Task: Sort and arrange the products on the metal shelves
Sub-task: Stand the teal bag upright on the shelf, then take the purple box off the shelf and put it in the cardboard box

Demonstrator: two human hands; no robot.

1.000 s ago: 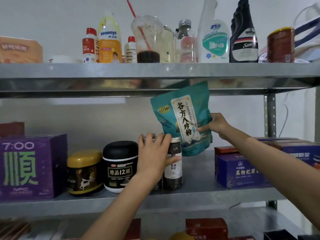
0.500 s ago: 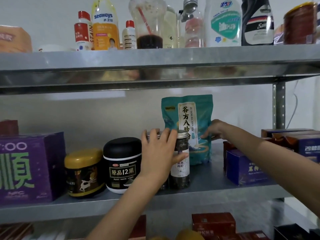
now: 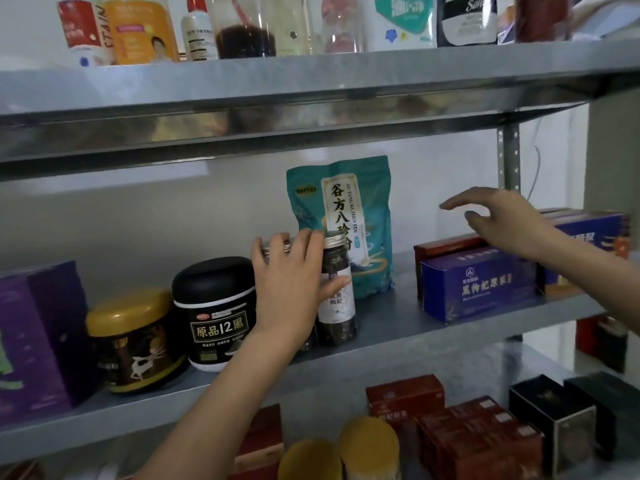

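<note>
Left grip (image 3: 291,285): I see it holding the dark jar (image 3: 337,306).
Right grip (image 3: 505,223): wide, holding nothing.
Teal pouch (image 3: 346,209): upright, between my two grips.

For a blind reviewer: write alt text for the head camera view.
A person's left hand grips silver-lidded jars on the middle metal shelf. The right hand hovers open, apart from a teal pouch standing upright behind the jars, near a blue box.

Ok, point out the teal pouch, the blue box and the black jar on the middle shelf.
teal pouch (image 3: 341,220), head view, on its cream front label.
blue box (image 3: 478,285), head view, on its front face.
black jar (image 3: 214,296), head view, on its body below the lid.
</note>
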